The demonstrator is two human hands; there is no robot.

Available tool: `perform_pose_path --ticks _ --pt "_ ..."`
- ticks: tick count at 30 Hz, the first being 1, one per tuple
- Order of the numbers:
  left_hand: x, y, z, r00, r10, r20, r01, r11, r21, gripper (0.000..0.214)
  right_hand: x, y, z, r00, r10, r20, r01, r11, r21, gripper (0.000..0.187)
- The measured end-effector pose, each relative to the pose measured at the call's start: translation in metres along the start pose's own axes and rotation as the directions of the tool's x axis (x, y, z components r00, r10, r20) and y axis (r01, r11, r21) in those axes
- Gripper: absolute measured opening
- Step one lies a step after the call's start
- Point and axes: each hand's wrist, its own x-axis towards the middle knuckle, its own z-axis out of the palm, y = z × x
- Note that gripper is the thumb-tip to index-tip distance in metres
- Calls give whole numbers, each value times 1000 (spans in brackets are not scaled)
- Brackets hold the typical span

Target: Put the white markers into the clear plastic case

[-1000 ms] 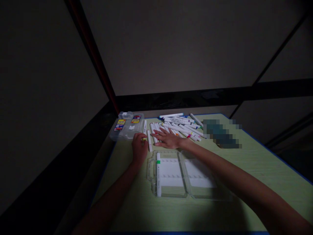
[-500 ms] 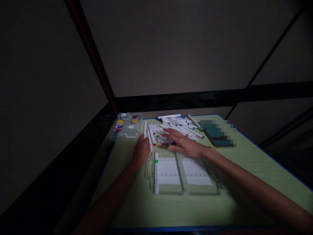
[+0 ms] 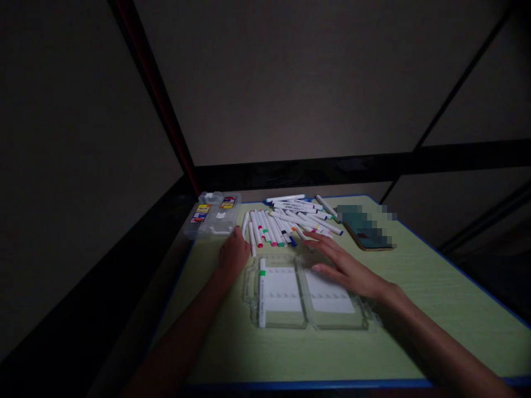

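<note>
My left hand (image 3: 234,255) is closed at the left end of the marker row, its fingers around the lower end of a white marker (image 3: 246,221). My right hand (image 3: 342,264) is open, fingers stretched out to the left above the right half of a clear plastic case (image 3: 305,301). The case lies opened flat, and one white marker with a green band (image 3: 262,293) rests along its left side. Just beyond the case several white markers (image 3: 271,226) lie side by side, with coloured ends and bands. The right fingertips are close to the nearest ones.
A looser pile of markers (image 3: 296,205) lies at the back of the table. At the back left is a closed clear case (image 3: 222,221) with colourful labels. A teal phone-like item (image 3: 365,229), partly pixelated, lies right. The pale green table (image 3: 423,309) has a blue edge.
My right hand has drawn back from the markers toward me and to the right, over the case. The marker at my left hand has tilted slightly, and that hand has shifted a little left.
</note>
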Motion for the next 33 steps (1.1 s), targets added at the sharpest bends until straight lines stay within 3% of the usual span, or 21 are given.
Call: perform_pose_path --ticks 4,9,15,20,23,29,33 --pt "-1 -4 4 999 14 -48 -18 997 -73 37 -2 3 9 998 -52 40 54 998 -38 44" --pt "-1 -9 13 991 -2 -134 -37 955 -293 34 -4 5 18 994 -72 81 77 995 -65 43" --pt "2 -10 15 966 -150 -212 -24 762 -647 28 -3 2 20 991 -73 110 82 994 -74 41" --pt "4 -4 6 980 -147 -131 -42 492 -870 22 -3 -1 19 991 -40 124 49 996 -70 39" --pt "5 1 1 994 -94 -57 -17 379 -925 20 -3 -2 19 994 -21 112 26 999 -39 38" --pt "5 5 -6 999 -31 34 42 281 -959 18 -5 -1 20 991 131 7 -131 988 79 43" --pt "4 6 -7 997 9 74 69 251 -965 18 -6 -1 24 967 241 -79 -209 935 286 50"
